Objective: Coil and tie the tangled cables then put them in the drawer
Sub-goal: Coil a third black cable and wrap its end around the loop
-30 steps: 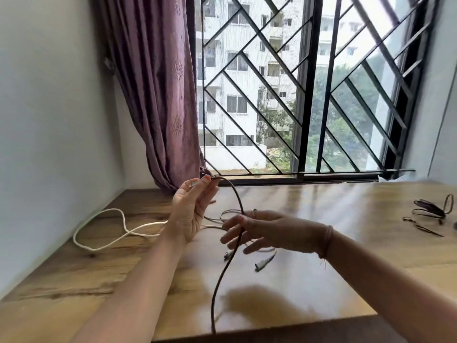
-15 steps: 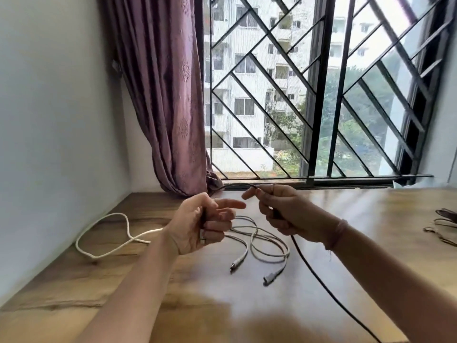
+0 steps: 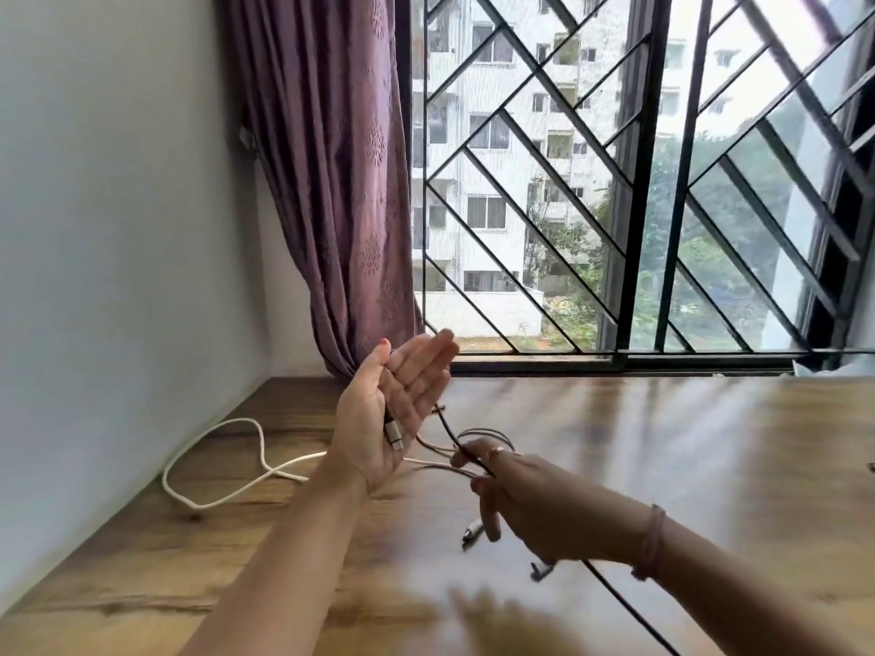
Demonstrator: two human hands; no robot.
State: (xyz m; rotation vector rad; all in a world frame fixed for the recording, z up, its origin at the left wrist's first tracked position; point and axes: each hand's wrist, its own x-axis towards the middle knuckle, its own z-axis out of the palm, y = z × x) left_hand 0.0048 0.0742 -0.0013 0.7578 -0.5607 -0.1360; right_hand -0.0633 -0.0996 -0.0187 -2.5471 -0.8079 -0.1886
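The dark cable (image 3: 447, 426) is held above the wooden surface (image 3: 663, 466), its silver plug (image 3: 394, 435) laid across the upturned palm of the left hand (image 3: 393, 409), whose fingers are kept straight. Farther along, it is pinched in the curled grip of the right hand (image 3: 525, 504). A white cable (image 3: 213, 466) is left looped on the surface near the wall.

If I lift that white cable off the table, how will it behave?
Probably floppy: the white cable lies in loose, crossing loops on the table. Likely light, being thin. Its far end runs behind the left hand, so it may snag.
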